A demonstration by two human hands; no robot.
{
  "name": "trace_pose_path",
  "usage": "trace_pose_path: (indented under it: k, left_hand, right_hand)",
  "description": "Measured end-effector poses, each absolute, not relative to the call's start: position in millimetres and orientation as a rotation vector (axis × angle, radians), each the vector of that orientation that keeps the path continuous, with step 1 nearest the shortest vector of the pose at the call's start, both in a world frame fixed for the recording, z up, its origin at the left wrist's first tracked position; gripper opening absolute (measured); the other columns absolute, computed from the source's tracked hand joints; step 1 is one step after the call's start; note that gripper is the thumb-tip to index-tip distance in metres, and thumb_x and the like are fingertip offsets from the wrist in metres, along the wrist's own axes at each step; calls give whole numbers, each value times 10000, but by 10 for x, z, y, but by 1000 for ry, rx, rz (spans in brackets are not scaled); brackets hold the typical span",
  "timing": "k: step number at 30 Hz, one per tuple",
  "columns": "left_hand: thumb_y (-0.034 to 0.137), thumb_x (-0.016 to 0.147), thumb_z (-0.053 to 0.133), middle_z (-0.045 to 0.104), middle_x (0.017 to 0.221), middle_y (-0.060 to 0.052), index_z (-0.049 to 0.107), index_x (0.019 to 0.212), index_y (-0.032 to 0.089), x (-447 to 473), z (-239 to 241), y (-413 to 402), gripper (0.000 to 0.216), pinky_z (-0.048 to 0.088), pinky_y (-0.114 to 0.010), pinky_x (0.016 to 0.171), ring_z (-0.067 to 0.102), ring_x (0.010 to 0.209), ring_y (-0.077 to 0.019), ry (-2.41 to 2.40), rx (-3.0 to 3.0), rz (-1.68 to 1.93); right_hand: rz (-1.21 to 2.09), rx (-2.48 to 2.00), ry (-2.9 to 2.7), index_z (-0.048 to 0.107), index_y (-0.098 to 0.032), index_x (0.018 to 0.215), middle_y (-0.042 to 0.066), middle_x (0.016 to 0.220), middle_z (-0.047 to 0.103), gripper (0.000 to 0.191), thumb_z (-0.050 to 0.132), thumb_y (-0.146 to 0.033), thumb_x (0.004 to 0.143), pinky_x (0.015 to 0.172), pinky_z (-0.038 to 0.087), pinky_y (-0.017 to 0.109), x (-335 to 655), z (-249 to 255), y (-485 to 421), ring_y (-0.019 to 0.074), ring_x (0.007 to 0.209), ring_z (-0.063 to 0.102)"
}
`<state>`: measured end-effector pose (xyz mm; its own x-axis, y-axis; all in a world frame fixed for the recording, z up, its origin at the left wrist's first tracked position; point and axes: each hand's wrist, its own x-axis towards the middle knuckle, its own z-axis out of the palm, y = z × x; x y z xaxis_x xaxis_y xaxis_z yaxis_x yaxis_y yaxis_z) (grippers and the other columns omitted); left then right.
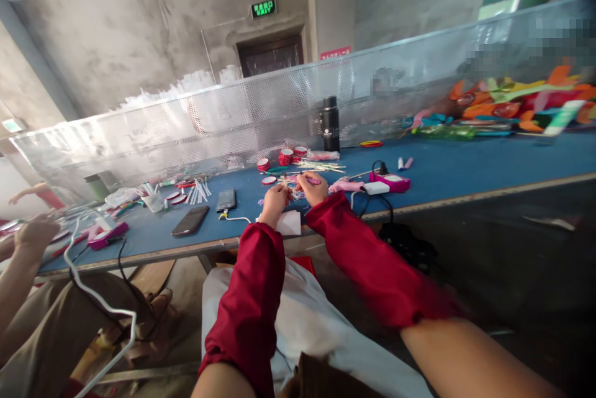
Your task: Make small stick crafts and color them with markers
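My left hand [274,202] is closed at the front of the blue table [442,165], its fingertips pinched on something small that I cannot make out. Beside it, my right hand [313,189] wraps round a pink pen-like tool [313,180], its tip pointing toward the left fingertips. Small pale bits lie under and between the hands. A white sheet [290,224] sits at the table edge just below them. Behind the hands are thin white sticks [323,166] and red-edged rolls [285,156]. A pink glue gun [345,185] lies right of my right hand.
A dark phone [190,221] and a smaller screened device [226,200] with a cable lie to the left. A black bottle [330,125] stands by the perforated metal screen [205,118]. A pink power strip [395,183] is at right. Another person's hand [35,233] shows far left.
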<state>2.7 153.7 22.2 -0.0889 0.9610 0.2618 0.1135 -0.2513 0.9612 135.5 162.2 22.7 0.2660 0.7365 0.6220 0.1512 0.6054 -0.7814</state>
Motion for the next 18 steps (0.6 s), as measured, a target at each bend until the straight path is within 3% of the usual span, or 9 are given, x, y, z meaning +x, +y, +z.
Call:
trace_pose_path:
  k: [9,18]
  left_hand:
    - [185,924,547,607,604,-15,626,695,172,33,249,1503,243,313,-245,513,434,482,-104,1241,1444,1412]
    - [229,911,581,615,617,-19,635,715,172,28,223,1522,211,325,-247,521,431,492,-107,1243,1450,1431]
  right_hand:
    - [496,-811,-1285,568,-262,566,-3,579,677,351,616,-475,842,622,482,293,1360,224,1633,172,573,601]
    - [488,-850,-1254,570,-265,564,-5,558,663,331,600,-463,828,598,457,299,1366,223,1642,175,564,581]
